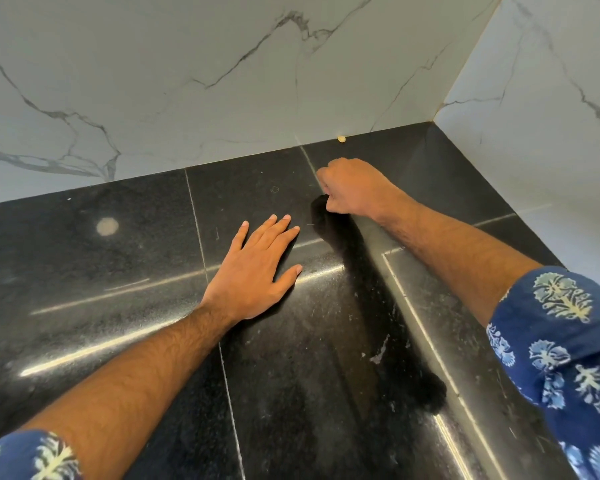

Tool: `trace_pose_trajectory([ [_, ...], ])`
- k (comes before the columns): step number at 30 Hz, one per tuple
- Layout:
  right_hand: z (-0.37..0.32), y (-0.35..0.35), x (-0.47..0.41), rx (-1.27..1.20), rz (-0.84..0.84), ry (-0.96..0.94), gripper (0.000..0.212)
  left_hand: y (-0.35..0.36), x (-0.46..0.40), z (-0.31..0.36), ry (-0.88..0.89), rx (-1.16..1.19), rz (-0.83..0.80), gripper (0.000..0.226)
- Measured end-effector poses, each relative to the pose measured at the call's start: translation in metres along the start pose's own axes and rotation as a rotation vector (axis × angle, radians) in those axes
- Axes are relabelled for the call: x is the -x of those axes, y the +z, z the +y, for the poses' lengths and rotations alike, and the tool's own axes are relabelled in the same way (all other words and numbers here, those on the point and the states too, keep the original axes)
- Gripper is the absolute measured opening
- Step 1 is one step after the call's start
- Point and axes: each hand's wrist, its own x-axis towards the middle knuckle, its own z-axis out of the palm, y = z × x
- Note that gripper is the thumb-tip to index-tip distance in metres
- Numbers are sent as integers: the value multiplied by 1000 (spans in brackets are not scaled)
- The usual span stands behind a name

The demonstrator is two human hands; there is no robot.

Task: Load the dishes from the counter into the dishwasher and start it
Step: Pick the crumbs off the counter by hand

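No dishes or dishwasher in view, so handling is a guess: expect hard, breakable, slick-when-wet ware, so take plates by the rim and cups by the handle or body. Your left hand [257, 268] lies flat, fingers straight, on the glossy black stone counter [94, 282]; your right hand [354, 188] is curled into a fist further back, near the white marble-look wall [222, 81]. Can't tell if that fist holds anything; the small pale lump [341, 138] at the wall's foot is too small to identify.
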Motion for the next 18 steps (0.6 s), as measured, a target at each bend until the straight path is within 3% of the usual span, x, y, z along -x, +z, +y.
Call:
trace_pose_trajectory([
  [8,49,-2,6,-632,86,276,12,0,1,0,2,1,7,70],
  [13,82,16,-15,-617,255,448,27,2,1,-1,-3,-10,6,70],
  [18,77,40,-46,-506,342,378,38,2,0,-2,0,-12,9,70],
])
